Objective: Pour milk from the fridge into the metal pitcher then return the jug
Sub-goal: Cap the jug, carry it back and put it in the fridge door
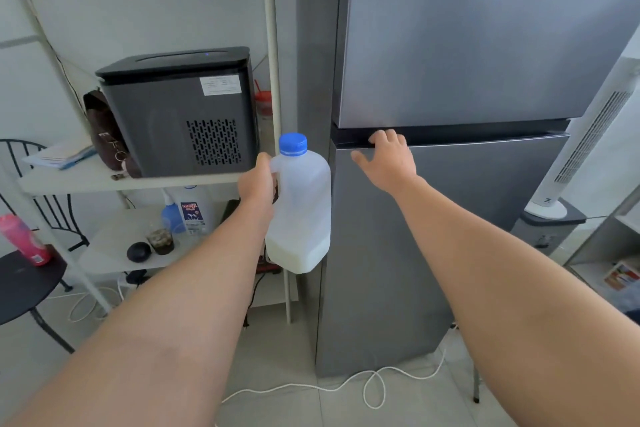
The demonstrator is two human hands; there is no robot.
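Holding the milk jug (301, 204) by its handle in the left grip (258, 187) frees the right grip (388, 159) — hooked over the fridge door (467, 201) edge — seemingly to open it.

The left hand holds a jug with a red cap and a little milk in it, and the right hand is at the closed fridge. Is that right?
Not quite: the head view shows a blue cap, not red. The rest stands: the left hand holds the jug, a little milk in it, and the right hand is at the closed fridge.
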